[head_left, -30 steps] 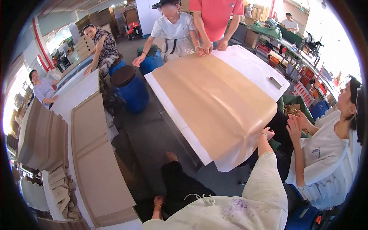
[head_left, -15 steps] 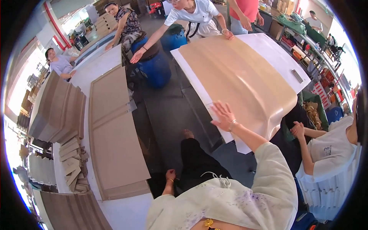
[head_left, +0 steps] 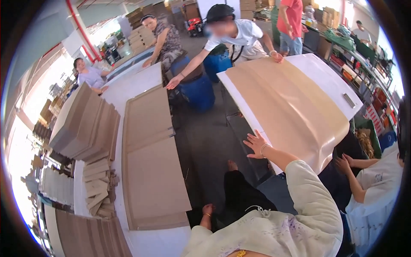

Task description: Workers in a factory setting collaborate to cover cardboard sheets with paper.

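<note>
My right hand (head_left: 257, 144) is stretched forward, open with fingers spread and holding nothing, at the near left edge of the right-hand table (head_left: 234, 82). A large, glossy brown sheet (head_left: 295, 107) is draped across that table, creased and bending down at the near end. Low by my side hangs my left hand (head_left: 208, 209), close to the left table; its fingers are too small and foreshortened to make out. Flat brown cardboard panels (head_left: 156, 180) lie on the white left table (head_left: 143, 81) beside it.
Stacked cardboard (head_left: 85, 128) and loose grey-brown strips (head_left: 97, 182) line the left table's outer side. Blue drums (head_left: 197, 92) stand between the tables. A person in white (head_left: 239, 36) leans over with an arm out; another person (head_left: 372, 175) is close on my right.
The view has swung left, so the scene sits further right. My right hand has drawn back from over the brown sheet to the table's edge. My left hand still hangs low.
</note>
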The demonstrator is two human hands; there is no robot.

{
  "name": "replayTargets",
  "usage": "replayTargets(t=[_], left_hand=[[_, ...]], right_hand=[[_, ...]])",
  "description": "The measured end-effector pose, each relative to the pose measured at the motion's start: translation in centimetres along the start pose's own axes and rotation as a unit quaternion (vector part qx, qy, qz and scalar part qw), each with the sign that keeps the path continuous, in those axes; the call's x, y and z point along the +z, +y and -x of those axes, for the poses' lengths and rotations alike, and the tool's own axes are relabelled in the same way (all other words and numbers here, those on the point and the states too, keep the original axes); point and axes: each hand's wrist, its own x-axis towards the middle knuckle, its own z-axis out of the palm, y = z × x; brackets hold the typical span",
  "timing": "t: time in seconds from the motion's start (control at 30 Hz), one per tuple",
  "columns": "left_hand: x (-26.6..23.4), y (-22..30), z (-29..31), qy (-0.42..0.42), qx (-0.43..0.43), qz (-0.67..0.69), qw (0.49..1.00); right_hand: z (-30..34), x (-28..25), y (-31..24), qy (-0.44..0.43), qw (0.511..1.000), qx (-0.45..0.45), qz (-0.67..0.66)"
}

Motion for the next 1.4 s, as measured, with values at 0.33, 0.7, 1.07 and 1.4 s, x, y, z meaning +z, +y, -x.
replayTargets(t=[0.33, 0.7, 1.07, 1.4], left_hand=[[1.0, -0.6, -1.2, 0.006, -0.056, 0.096, 0.994], [1.0, 0.0, -0.2, 0.026, -0.043, 0.010, 0.999], [1.9, 1.1, 1.1, 0.043, -0.039, -0.001, 0.998], [2.0, 1.7, 1.2, 0.031, -0.038, -0.029, 0.998]], right_hand=[[-1.2, -0.2, -0.5, 0.004, 1.000, 0.018, -0.012], [-0.8, -0.9, -0.3, 0.002, 0.998, 0.025, -0.055], [-0.6, -0.7, -0.3, -0.003, 0.997, 0.039, -0.068], [-0.4, -1.3, -0.1, -0.015, 0.996, 0.043, -0.081]])
